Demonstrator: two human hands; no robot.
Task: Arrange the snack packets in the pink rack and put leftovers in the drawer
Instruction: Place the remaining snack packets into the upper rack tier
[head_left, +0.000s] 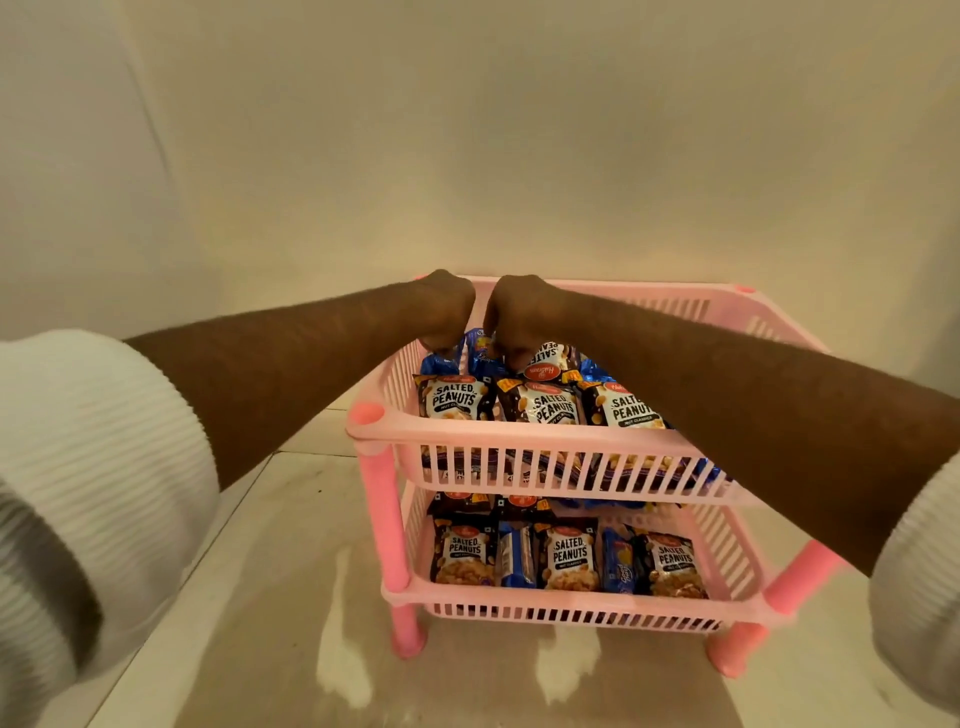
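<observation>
Snack packets are seen stacked in both tiers of a pink rack, which stands on a pale floor close to a cream wall. The rack is made of slatted plastic trays joined by round pink posts at the corners. In the top tray, three salted peanut packets are stood in a row along the front edge, black and white with an orange corner tag. Behind them, blue packets and one more peanut packet, turned upside down, are piled loosely. In the bottom tray, peanut packets are laid flat and alternated with narrow blue biscuit packets, and further packets are partly hidden under the upper tray.

Both arms are stretched over the top tray, with white ribbed sleeves pushed up the forearms. The left hand is bent down at the wrist with its fingers curled onto a blue packet at the back left of the tray, which appears to be gripped. The right hand is held just beside it, knuckles nearly touching, and its fingertips are curled down onto the packets at the back; which packet is pinched cannot be told.
</observation>
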